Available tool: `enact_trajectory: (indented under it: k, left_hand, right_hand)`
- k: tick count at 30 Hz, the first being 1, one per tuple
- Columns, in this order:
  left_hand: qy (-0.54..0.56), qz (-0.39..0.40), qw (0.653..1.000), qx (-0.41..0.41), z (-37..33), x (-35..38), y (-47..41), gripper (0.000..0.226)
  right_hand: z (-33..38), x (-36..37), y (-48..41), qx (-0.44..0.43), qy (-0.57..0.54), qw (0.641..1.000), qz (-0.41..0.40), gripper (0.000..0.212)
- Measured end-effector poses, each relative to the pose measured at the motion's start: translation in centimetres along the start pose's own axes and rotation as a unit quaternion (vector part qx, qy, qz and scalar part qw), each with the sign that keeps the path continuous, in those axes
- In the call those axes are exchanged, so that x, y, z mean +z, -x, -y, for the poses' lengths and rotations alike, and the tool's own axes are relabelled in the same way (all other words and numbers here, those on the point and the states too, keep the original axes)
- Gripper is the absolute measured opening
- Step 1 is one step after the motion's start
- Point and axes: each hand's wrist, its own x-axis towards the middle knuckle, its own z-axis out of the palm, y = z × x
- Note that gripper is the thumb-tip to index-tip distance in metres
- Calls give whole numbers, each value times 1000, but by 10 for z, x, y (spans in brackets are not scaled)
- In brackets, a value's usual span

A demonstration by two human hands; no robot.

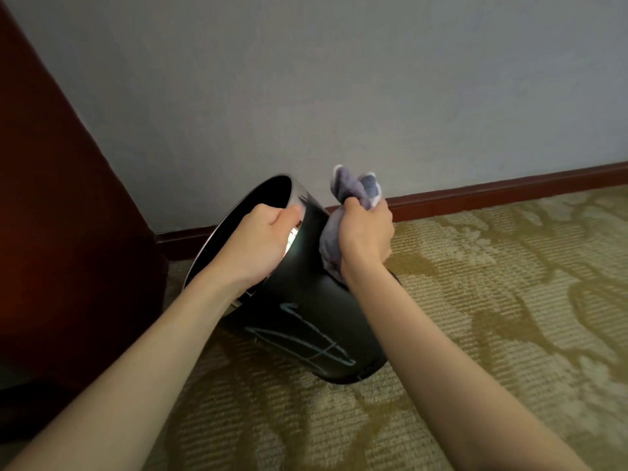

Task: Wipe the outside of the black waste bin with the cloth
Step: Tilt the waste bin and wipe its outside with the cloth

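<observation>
**Black waste bin [306, 300] tilted on carpet, both hands engaged**

We note the left hand [261, 239] gripping the bin at its metal rim [295, 193]: the thumb lies along the outside of the rim and the fingers curl over the edge into the mouth, out of sight. The right hand [365, 237] is closed in a fist round the grey cloth [360, 188]. One bunch of the cloth stands up above the fist; the rest hangs below it and lies against the upper part of the bin's outer wall, just right of the left hand.

The bin itself is tilted, mouth up and to the left, base down and to the right at the patterned beige carpet [492, 300]. We cannot tell how much of the base touches the floor. Pale bluish streaks [306, 345] cross the lower side of the bin facing us.

Behind the bin we see a plain grey wall [306, 79] with a dark red-brown skirting board [509, 185] along its foot. A dark reddish wooden panel [51, 232] fills the left edge, close beside the bin's mouth.
</observation>
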Motion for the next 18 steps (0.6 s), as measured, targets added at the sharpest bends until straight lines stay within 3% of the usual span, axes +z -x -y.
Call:
enact_trajectory:
  k: [10, 18]
  left_hand:
    - [44, -12, 997, -63, 2, -7, -16, 32]
    - [92, -28, 994, -56, 9, -14, -8, 37]
  right_hand:
    - [-21, 14, 71, -141, 22, 988, -53, 53]
    - [-15, 25, 65, -128, 84, 987, -51, 44]
